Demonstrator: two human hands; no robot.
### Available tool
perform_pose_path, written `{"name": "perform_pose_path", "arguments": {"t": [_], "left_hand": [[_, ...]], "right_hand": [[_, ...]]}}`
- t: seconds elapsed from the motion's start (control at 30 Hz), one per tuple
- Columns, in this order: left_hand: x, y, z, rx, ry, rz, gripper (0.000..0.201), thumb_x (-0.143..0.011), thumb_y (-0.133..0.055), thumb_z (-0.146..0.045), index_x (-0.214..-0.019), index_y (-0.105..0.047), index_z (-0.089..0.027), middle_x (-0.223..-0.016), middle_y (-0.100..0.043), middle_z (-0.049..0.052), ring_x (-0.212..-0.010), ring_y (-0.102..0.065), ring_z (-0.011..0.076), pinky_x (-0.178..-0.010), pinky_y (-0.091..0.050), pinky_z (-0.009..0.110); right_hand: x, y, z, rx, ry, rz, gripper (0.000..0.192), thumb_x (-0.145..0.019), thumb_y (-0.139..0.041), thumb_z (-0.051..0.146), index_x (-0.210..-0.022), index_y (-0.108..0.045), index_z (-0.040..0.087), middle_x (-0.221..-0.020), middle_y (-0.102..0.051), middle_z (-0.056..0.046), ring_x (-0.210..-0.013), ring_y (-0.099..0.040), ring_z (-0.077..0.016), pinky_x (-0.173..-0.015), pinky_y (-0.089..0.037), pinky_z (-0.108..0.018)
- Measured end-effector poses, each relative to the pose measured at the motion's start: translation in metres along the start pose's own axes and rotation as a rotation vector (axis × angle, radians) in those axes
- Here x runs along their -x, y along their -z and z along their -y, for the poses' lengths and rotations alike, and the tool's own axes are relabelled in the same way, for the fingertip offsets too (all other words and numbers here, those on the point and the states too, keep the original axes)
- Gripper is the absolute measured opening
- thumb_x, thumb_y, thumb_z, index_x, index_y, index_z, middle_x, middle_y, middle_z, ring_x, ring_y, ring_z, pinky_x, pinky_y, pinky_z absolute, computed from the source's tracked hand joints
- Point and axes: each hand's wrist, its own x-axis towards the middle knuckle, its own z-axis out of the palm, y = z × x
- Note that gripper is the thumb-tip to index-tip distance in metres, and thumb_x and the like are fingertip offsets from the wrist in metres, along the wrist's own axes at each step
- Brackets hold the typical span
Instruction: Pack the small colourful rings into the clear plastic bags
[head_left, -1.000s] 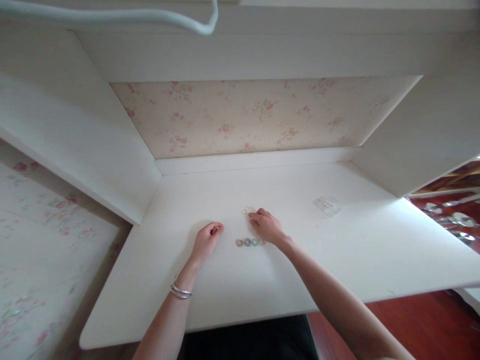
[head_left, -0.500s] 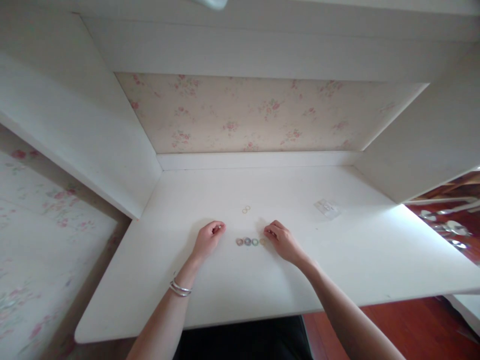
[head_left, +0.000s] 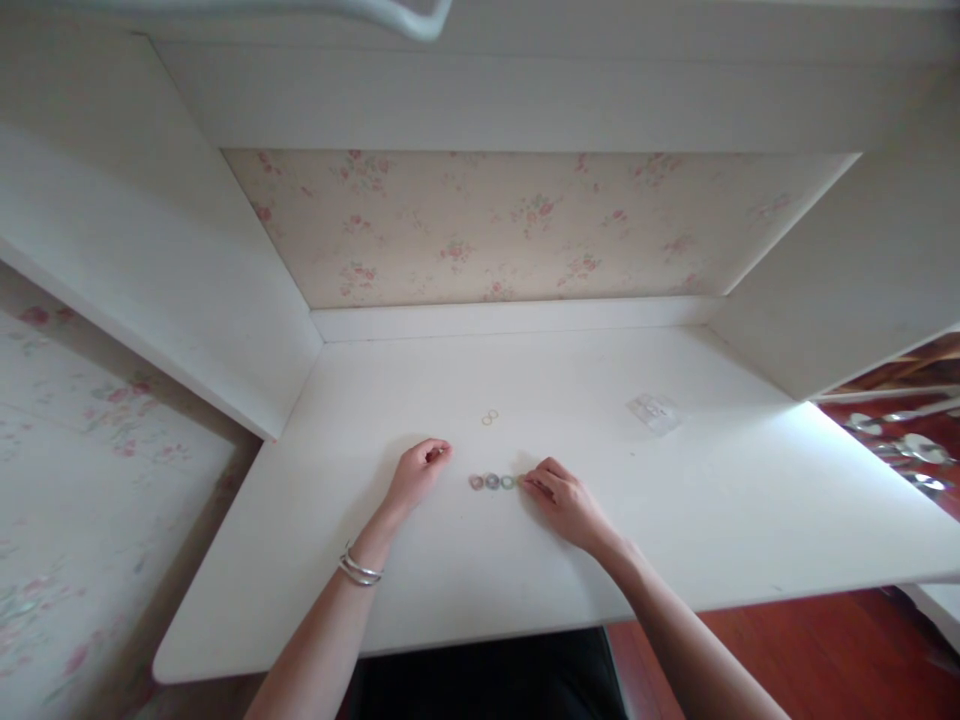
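Observation:
A short row of small rings lies on the white desk between my hands: a reddish ring [head_left: 476, 482], a grey ring [head_left: 492, 481], a green ring [head_left: 508, 482] and a pale yellow ring [head_left: 520, 481] at the right end. The fingertips of my right hand [head_left: 559, 500] are closed at the yellow ring and partly cover it. To the left of the row, my left hand [head_left: 416, 475] rests on the desk with thumb and fingers pinched together; what they hold, if anything, is too small to name. Behind the row lie two thin gold-coloured rings [head_left: 489, 418], touching or overlapping.
A small clear plastic bag [head_left: 655, 414] lies on the desk [head_left: 585, 580] at the right. White side panels and a floral-papered back wall [head_left: 457, 230] enclose the desk. Shiny metal objects [head_left: 922, 448] stand beyond its right edge.
My right hand has shifted slightly left and down, its fingertips now on the yellow ring. My left hand keeps its pinch in place. The camera view has tilted a little.

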Motion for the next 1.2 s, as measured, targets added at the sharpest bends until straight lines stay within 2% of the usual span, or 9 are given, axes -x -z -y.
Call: {"name": "perform_pose_path", "arguments": {"t": [0.1, 0.27, 0.4, 0.57, 0.77, 0.93, 1.03, 1.2], "left_hand": [[-0.010, -0.009, -0.005, -0.070, -0.047, 0.051, 0.028, -0.082, -0.051, -0.038, -0.089, -0.066, -0.017, -0.079, -0.067, 0.003, -0.071, -0.060, 0.0152, -0.066, -0.044, 0.024], [-0.034, -0.035, -0.021, -0.308, -0.241, 0.073, 0.019, -0.083, -0.051, -0.028, -0.091, -0.066, -0.019, -0.090, -0.067, 0.004, -0.079, -0.061, 0.0144, -0.075, -0.045, 0.024], [-0.053, -0.052, -0.033, -0.484, -0.224, 0.079, 0.020, -0.084, -0.051, -0.026, -0.100, -0.063, -0.022, -0.102, -0.064, 0.003, -0.082, -0.061, 0.0142, -0.075, -0.045, 0.024], [-0.061, -0.056, -0.042, -0.625, -0.183, 0.122, 0.020, -0.088, -0.046, -0.027, -0.092, -0.065, -0.023, -0.104, -0.063, 0.004, -0.089, -0.060, 0.0164, -0.077, -0.044, 0.026], [-0.045, -0.053, -0.048, -0.619, -0.184, 0.216, 0.018, -0.086, -0.049, -0.023, -0.088, -0.067, -0.021, -0.098, -0.065, 0.004, -0.090, -0.060, 0.0156, -0.082, -0.042, 0.025], [-0.012, -0.060, -0.057, -0.502, -0.329, 0.286, 0.020, -0.088, -0.047, -0.027, -0.089, -0.066, -0.022, -0.095, -0.064, 0.004, -0.086, -0.060, 0.0165, -0.079, -0.044, 0.026], [0.007, -0.067, -0.063, -0.458, -0.371, 0.314, 0.022, -0.089, -0.045, -0.029, -0.091, -0.067, -0.025, -0.091, -0.064, 0.004, -0.082, -0.060, 0.0166, -0.076, -0.044, 0.026], [0.018, -0.079, -0.068, -0.465, -0.423, 0.318, 0.023, -0.090, -0.045, -0.030, -0.090, -0.067, -0.025, -0.089, -0.063, 0.004, -0.078, -0.061, 0.0169, -0.071, -0.044, 0.026]], "right_hand": [[0.004, -0.005, -0.001, -0.036, -0.019, -0.065, 0.024, -0.092, -0.043, 0.034, -0.094, -0.064, 0.024, -0.091, -0.058, -0.003, -0.076, -0.057, -0.0129, -0.068, -0.045, -0.024], [0.009, -0.011, -0.005, -0.082, -0.082, -0.247, 0.027, -0.091, -0.042, 0.037, -0.089, -0.064, 0.022, -0.087, -0.058, -0.004, -0.067, -0.055, -0.0116, -0.062, -0.043, -0.023], [0.012, -0.009, -0.009, -0.077, -0.132, -0.330, 0.027, -0.091, -0.043, 0.038, -0.087, -0.065, 0.022, -0.082, -0.058, -0.003, -0.063, -0.053, -0.0104, -0.059, -0.041, -0.022], [0.013, -0.007, -0.011, -0.092, -0.160, -0.369, 0.026, -0.090, -0.044, 0.037, -0.085, -0.064, 0.021, -0.081, -0.058, -0.002, -0.061, -0.052, -0.0096, -0.059, -0.040, -0.022], [0.012, -0.006, -0.011, -0.116, -0.165, -0.363, 0.027, -0.090, -0.044, 0.038, -0.084, -0.065, 0.022, -0.080, -0.058, -0.002, -0.060, -0.051, -0.0100, -0.058, -0.040, -0.022], [0.012, -0.006, -0.012, -0.129, -0.195, -0.380, 0.030, -0.090, -0.042, 0.042, -0.085, -0.064, 0.022, -0.079, -0.058, -0.002, -0.060, -0.051, -0.0108, -0.059, -0.041, -0.023], [0.011, -0.006, -0.012, -0.136, -0.208, -0.395, 0.032, -0.090, -0.041, 0.044, -0.085, -0.064, 0.022, -0.078, -0.058, -0.003, -0.059, -0.051, -0.0111, -0.058, -0.041, -0.024], [0.011, -0.005, -0.012, -0.148, -0.208, -0.392, 0.032, -0.090, -0.041, 0.043, -0.084, -0.065, 0.022, -0.078, -0.058, -0.003, -0.060, -0.052, -0.0110, -0.059, -0.042, -0.023]]}}
